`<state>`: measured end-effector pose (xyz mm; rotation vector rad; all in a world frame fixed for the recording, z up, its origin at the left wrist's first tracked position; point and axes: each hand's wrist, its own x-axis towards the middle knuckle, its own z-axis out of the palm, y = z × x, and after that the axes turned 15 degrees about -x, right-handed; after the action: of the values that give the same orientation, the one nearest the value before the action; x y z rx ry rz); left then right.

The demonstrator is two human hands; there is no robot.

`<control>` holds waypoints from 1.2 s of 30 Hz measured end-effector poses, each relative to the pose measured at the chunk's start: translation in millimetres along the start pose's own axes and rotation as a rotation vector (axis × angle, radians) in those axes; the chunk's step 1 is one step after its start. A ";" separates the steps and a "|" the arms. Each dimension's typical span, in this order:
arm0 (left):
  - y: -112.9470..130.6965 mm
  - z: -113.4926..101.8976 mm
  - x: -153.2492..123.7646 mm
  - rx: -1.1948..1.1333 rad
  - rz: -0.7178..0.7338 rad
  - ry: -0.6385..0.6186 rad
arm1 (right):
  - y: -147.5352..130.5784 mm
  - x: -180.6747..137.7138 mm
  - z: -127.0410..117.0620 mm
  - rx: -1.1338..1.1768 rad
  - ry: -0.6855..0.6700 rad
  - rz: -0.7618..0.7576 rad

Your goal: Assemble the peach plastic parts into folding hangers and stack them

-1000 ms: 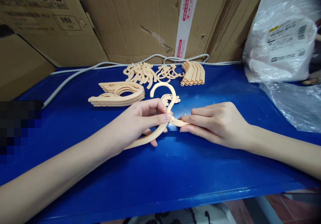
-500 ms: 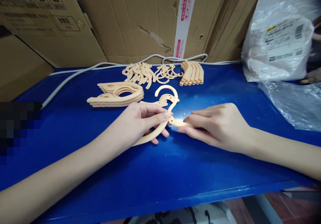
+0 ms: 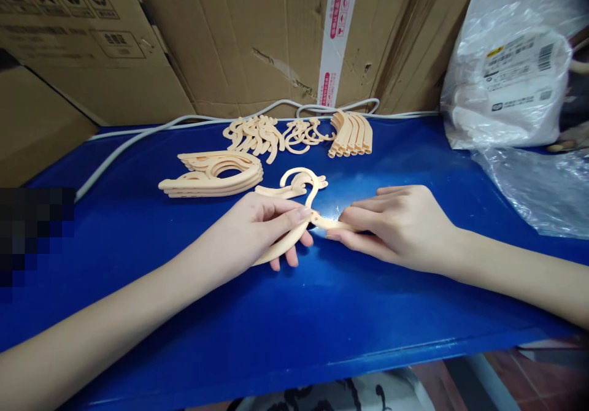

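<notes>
Between thumb and fingers, my left hand [image 3: 271,224] grips a beige plastic hanger [image 3: 286,243] with its curved arm pointing down left. The hanger's hook [image 3: 315,184] rises above my left fingertips and curls to the left. My right hand [image 3: 396,230] is closed on a second hanger arm [image 3: 326,221], whose holed end meets the first at the base of the hook. My right palm hides the rest of that arm. Just behind the hook lies a loose beige piece [image 3: 280,191] on the table.
On the blue table [image 3: 294,331], a stack of folded beige hangers [image 3: 211,181] lies left. Behind are piles of curved pieces [image 3: 253,134], hooks [image 3: 301,135] and arm pieces [image 3: 352,134]. A white cable [image 3: 151,130] runs along cardboard boxes [image 3: 257,37]. A clear plastic bag [image 3: 510,86] stands right.
The hook has tipped lower, so its top now overlaps the loose piece behind. My left fingers have shifted slightly beneath the hanger. My right hand keeps its hold.
</notes>
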<state>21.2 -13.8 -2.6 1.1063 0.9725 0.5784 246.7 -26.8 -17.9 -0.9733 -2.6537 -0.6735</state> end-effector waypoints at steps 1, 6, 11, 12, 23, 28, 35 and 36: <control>-0.2 -0.7 0.0 0.021 0.001 -0.015 | 0.6 -0.1 0.6 0.006 -0.003 -0.001; -1.3 -2.9 -0.5 0.130 0.051 -0.055 | 1.8 -0.9 1.8 0.067 -0.070 0.000; -1.2 -2.4 -3.9 0.250 0.092 -0.040 | 2.7 -1.0 2.6 0.089 -0.071 -0.009; -1.2 -2.6 -4.5 0.273 0.100 -0.038 | 2.9 -1.1 2.7 0.094 -0.071 -0.013; -4.1 -8.3 -6.7 0.466 0.197 -0.131 | 4.8 -3.7 3.3 0.154 -0.051 -0.033; -1.8 -5.0 -8.1 0.584 0.242 -0.118 | 7.9 -2.3 5.3 0.158 -0.044 -0.047; -5.1 -8.4 -8.3 0.899 0.446 -0.167 | 11.9 -1.7 8.6 0.190 -0.013 -0.085; -6.3 -8.9 -8.3 0.932 0.476 -0.160 | 12.3 -1.3 8.5 0.190 -0.007 -0.088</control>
<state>9.0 -18.6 -6.6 2.2188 0.8411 0.3916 255.2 -15.1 -21.5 -0.8122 -2.7196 -0.4253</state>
